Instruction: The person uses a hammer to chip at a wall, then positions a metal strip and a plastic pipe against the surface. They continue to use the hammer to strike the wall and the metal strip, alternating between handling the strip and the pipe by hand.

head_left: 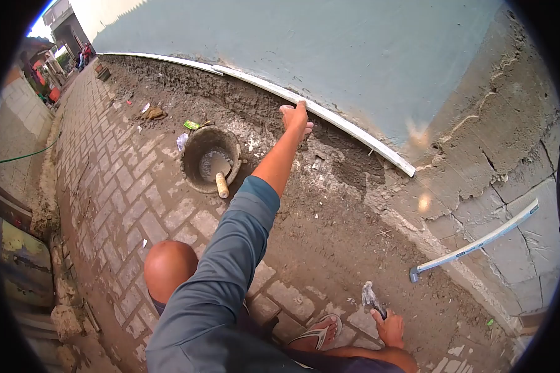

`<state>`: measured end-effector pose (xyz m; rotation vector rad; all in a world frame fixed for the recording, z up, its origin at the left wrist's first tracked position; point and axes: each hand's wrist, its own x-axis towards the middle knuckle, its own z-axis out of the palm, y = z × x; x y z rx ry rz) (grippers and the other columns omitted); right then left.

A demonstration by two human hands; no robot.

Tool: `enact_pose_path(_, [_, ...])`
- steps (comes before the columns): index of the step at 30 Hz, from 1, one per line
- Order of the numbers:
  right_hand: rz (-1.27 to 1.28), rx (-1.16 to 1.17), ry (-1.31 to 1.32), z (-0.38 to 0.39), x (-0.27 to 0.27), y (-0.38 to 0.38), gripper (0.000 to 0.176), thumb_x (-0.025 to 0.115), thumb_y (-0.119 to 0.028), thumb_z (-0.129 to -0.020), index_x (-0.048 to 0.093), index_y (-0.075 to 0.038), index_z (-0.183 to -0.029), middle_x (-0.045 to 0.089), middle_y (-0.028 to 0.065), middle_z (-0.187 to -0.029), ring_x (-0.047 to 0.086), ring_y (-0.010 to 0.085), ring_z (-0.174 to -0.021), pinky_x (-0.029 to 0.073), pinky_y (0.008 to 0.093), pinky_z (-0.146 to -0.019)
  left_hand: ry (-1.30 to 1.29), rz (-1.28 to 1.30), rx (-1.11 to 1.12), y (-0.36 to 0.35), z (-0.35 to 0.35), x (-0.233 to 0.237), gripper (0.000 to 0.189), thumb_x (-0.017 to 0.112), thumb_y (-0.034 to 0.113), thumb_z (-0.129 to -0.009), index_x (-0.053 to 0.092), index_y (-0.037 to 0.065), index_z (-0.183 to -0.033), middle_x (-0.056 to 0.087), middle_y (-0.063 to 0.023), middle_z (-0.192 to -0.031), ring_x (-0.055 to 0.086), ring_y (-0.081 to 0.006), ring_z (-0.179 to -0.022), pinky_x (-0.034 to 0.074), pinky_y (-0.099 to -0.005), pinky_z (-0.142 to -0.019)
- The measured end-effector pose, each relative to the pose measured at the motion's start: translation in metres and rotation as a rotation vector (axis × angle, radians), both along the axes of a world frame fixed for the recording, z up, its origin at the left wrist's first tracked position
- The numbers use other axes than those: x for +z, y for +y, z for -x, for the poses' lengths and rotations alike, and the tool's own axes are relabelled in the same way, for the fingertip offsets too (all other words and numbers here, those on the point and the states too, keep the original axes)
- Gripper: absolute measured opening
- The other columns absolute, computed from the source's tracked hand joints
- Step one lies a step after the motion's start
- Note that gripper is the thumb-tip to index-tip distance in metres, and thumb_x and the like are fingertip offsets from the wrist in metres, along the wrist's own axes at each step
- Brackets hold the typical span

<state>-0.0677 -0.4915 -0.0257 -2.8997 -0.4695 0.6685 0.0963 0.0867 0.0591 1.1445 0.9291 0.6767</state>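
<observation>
My left hand reaches out to a long white strip along the foot of the blue-grey wall. Its fingers are bent at the strip's lower edge, with one fingertip up on its face. Low in the view, my right hand is closed round the dark handle of a small tool, whose head is caked whitish. Left of my outstretched arm stands a mortar bucket with grey residue inside. A trowel leans in it, its pale handle over the rim.
A light-blue bar with a dark end leans against the rough masonry on the right. Brick paving runs along the alley, with loose soil beside the wall. A green wrapper lies by the bucket. Distant people are at top left.
</observation>
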Motion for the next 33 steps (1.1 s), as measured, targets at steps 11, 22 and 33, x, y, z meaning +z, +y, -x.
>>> enact_pose_path(11, [-0.174, -0.15, 0.076, 0.017, -0.05, -0.031, 0.066, 0.054, -0.06, -0.086, 0.063, 0.006, -0.084, 0.062, 0.03, -0.076, 0.062, 0.0477, -0.077, 0.046, 0.0529, -0.073, 0.023, -0.005, -0.113, -0.014, 0.02, -0.022, 0.055, 0.05, 0.039, -0.097, 0.031, 0.002, -0.132, 0.054, -0.0243, -0.112, 0.065, -0.036, -0.083, 0.057, -0.0461, -0.067])
enact_pose_path(22, [-0.241, -0.306, 0.073, 0.039, -0.082, -0.023, 0.044, 0.063, -0.041, -0.085, 0.06, 0.003, -0.085, 0.062, 0.0273, -0.071, 0.062, 0.0459, -0.073, 0.048, 0.0512, -0.068, 0.46, -0.259, -0.741, -0.105, 0.106, -0.144, 0.031, 0.064, 0.008, -0.086, 0.042, 0.007, -0.108, 0.061, -0.0067, -0.089, 0.058, -0.0135, -0.069, 0.048, -0.0284, -0.054])
enact_pose_path(33, [-0.249, -0.309, 0.026, 0.037, -0.098, -0.01, 0.032, 0.066, -0.027, -0.083, 0.058, 0.003, -0.09, 0.063, 0.0275, -0.078, 0.062, 0.0466, -0.077, 0.047, 0.0517, -0.071, 0.596, -0.642, -0.964, -0.165, 0.127, -0.2, 0.045, 0.076, 0.021, -0.075, 0.056, 0.001, -0.11, 0.068, -0.0144, -0.082, 0.067, -0.0278, -0.078, 0.051, -0.0372, -0.071])
